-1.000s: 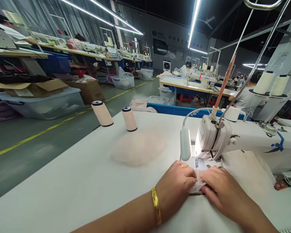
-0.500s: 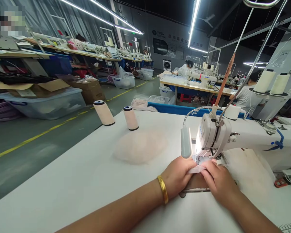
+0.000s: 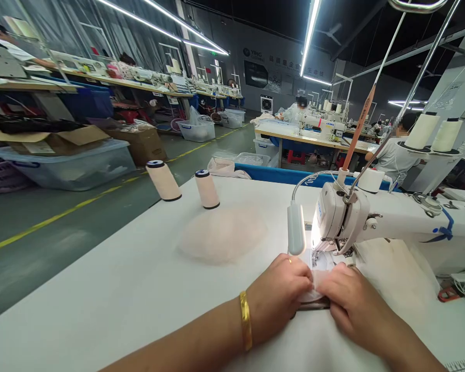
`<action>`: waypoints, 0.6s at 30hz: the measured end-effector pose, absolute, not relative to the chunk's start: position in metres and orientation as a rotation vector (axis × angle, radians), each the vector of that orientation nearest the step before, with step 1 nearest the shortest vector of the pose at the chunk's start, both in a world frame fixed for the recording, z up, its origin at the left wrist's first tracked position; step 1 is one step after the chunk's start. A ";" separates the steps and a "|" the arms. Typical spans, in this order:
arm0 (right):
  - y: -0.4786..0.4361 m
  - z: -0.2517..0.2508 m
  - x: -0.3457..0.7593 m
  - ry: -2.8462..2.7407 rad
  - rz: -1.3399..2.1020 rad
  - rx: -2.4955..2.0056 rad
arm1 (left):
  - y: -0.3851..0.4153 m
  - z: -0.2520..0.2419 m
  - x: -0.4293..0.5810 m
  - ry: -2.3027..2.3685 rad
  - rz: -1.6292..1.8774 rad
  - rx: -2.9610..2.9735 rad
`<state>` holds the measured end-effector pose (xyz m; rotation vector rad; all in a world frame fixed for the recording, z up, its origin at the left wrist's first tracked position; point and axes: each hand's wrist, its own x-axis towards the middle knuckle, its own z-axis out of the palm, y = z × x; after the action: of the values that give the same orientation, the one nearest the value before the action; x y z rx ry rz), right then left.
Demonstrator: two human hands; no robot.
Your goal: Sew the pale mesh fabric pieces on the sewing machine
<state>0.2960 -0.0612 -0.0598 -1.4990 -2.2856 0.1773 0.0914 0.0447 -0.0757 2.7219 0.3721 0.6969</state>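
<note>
My left hand (image 3: 281, 295) and my right hand (image 3: 351, 305) meet just in front of the needle of a white sewing machine (image 3: 375, 219). Between their fingertips they pinch a small piece of sheer white fabric (image 3: 313, 289) that lies flat on the white table (image 3: 120, 289). A gold bangle circles my left wrist and a ring sits on that hand. The machine's small lamp (image 3: 296, 235) lights the needle area. The fabric under my fingers is mostly hidden.
A pale pink pile of sheer fabric (image 3: 222, 233) lies left of the machine. Two cream thread cones (image 3: 163, 180) (image 3: 206, 189) stand near the table's far edge. Large thread cones (image 3: 422, 132) sit on a stand at right. Other people work at distant tables; boxes and bins line the aisle.
Both hands pushed the fabric forward under the needle half a second ago, then drew back toward me to about where they started.
</note>
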 end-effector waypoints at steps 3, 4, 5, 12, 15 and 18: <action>-0.066 -0.055 0.295 -2.332 0.152 -1.518 | 0.038 -0.078 0.086 0.350 0.728 2.749; -0.067 -0.055 0.295 -2.341 0.148 -1.522 | 0.037 -0.077 0.085 0.354 0.729 2.754; -0.067 -0.056 0.295 -2.345 0.149 -1.525 | 0.036 -0.077 0.085 0.359 0.731 2.757; -0.064 -0.060 0.296 -2.333 0.150 -1.557 | 0.041 -0.080 0.087 0.396 0.729 2.776; -0.062 -0.063 0.296 -2.327 0.128 -1.559 | 0.044 -0.079 0.088 0.408 0.739 2.794; -0.059 -0.068 0.297 -2.306 0.093 -1.573 | 0.046 -0.077 0.090 0.422 0.746 2.820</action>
<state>0.2969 -0.0587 -0.0680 -1.5731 -2.3063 0.0926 0.0898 0.0463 -0.0773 2.8201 0.4221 0.7462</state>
